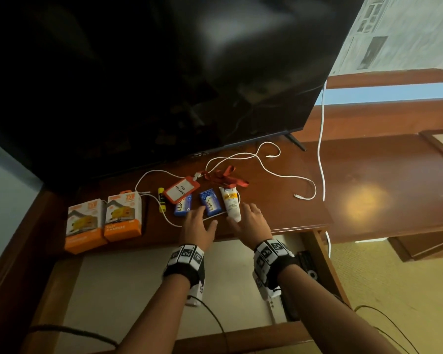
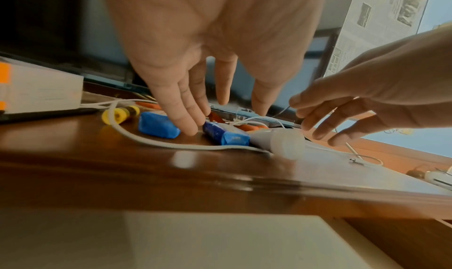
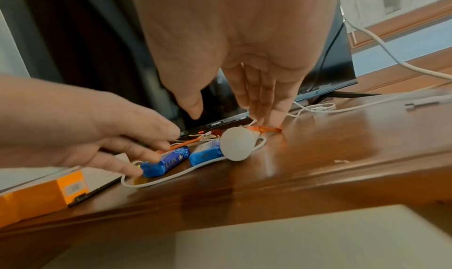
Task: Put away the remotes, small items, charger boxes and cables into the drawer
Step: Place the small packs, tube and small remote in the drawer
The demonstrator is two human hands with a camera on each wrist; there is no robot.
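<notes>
Small items lie in a row on the wooden TV stand: two orange-and-white charger boxes, a yellow glue stick, a red card holder with its lanyard, two blue soap packs and a white tube. A thin white cable loops around them. My left hand reaches over the soap packs with straight fingers that touch down between them. My right hand hovers over the tube, fingers straight and pointing down near the lanyard. Neither hand holds anything.
The drawer stands pulled out under my wrists, pale-lined, with black remotes at its right side. A large black TV overhangs the back of the stand. A thicker white cable hangs down at the right.
</notes>
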